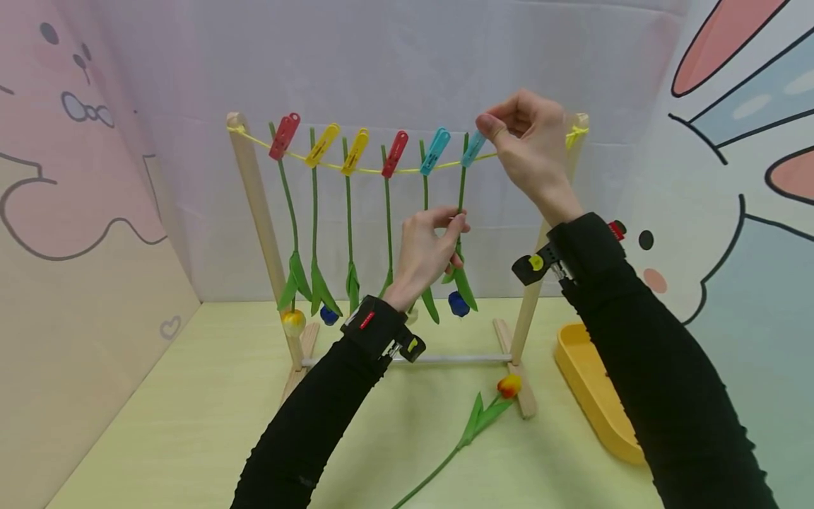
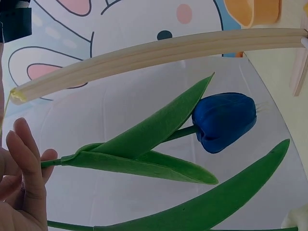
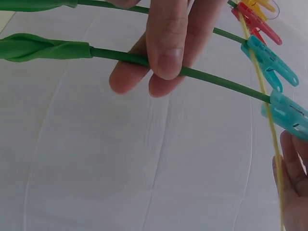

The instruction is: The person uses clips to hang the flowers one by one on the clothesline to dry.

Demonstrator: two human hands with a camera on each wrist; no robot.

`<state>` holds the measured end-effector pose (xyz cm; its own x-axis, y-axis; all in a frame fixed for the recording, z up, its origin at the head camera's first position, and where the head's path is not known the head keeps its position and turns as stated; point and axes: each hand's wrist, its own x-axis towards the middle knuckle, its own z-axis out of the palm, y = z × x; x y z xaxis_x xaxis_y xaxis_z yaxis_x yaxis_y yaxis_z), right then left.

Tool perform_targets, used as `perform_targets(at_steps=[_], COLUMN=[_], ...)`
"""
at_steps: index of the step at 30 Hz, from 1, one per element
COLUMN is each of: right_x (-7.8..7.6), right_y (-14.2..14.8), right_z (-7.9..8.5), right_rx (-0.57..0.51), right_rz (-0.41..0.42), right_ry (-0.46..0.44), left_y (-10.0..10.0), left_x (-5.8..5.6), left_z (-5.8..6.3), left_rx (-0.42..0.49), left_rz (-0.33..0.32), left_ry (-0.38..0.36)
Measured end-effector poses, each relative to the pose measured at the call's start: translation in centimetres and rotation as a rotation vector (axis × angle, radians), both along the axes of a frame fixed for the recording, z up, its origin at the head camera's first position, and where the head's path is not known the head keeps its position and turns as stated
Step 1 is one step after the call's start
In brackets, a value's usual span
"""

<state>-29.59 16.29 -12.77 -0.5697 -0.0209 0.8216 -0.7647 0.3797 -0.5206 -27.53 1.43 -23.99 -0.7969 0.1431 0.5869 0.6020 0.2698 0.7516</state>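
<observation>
My left hand point(image 1: 425, 249) pinches the green stem of an upside-down blue tulip point(image 2: 224, 121) between thumb and fingers, above its leaves. At the stem's upper end, my right hand point(image 1: 533, 147) grips a light blue clothespin point(image 3: 288, 114) on the yellow line point(image 1: 331, 166). The right wrist view shows the stem's end at this clothespin, against the line. To its left, several tulips hang head down from a second blue clothespin point(image 1: 435, 151), a red clothespin point(image 1: 396, 154), a yellow clothespin point(image 1: 355, 152) and others. My left hand and forearm hide some blooms.
Wooden posts point(image 1: 257, 205) on feet hold the line at both ends, joined low down by a white rod point(image 1: 458, 359). A red-yellow tulip point(image 1: 509, 386) lies on the table point(image 1: 191, 424) by the right foot. The yellow tray point(image 1: 594, 396) stands at right, partly behind my right forearm.
</observation>
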Motion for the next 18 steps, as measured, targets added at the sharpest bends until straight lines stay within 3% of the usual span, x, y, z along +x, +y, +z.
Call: perform_targets(at_steps=[9, 18], right_x=[-0.13, -0.22], right_y=[0.1, 0.26], right_z=[0.1, 0.11], right_rx=[0.027, 0.099], right_rz=[-0.031, -0.002], right_ry=[-0.045, -0.044], left_y=[-0.03, -0.13], left_x=[-0.16, -0.36], left_z=[-0.2, -0.29], left_rx=[0.011, 0.004], left_rz=[-0.021, -0.022], left_ry=[-0.009, -0.02])
